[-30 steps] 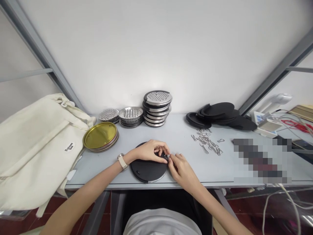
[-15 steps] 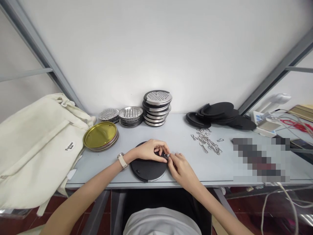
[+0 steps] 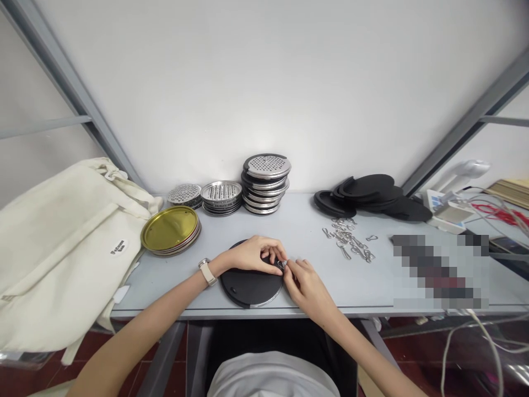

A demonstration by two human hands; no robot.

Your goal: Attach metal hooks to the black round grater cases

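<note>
A round black disc (image 3: 252, 284) with a metal rim at its lower right lies flat near the table's front edge. My left hand (image 3: 258, 255) rests over its upper part, thumb and fingers pinched at the disc's right edge. There my right hand (image 3: 306, 284) meets it, its thumb and forefinger closed on a small metal carabiner clip (image 3: 280, 264). The fingers partly hide the clip, and I cannot tell whether it passes through the disc. A loose pile of similar clips (image 3: 349, 240) lies to the right.
At the back stand a tall stack of grater discs (image 3: 268, 167) and a shorter stack (image 3: 222, 192). Gold-coloured plates (image 3: 169, 229) are piled at left beside a cream bag (image 3: 61, 253). Black round covers (image 3: 367, 190) lie at back right, near cables and a white device (image 3: 452, 212).
Both hands hold nearly the same pose at the disc's right edge. The view has shifted very slightly.
</note>
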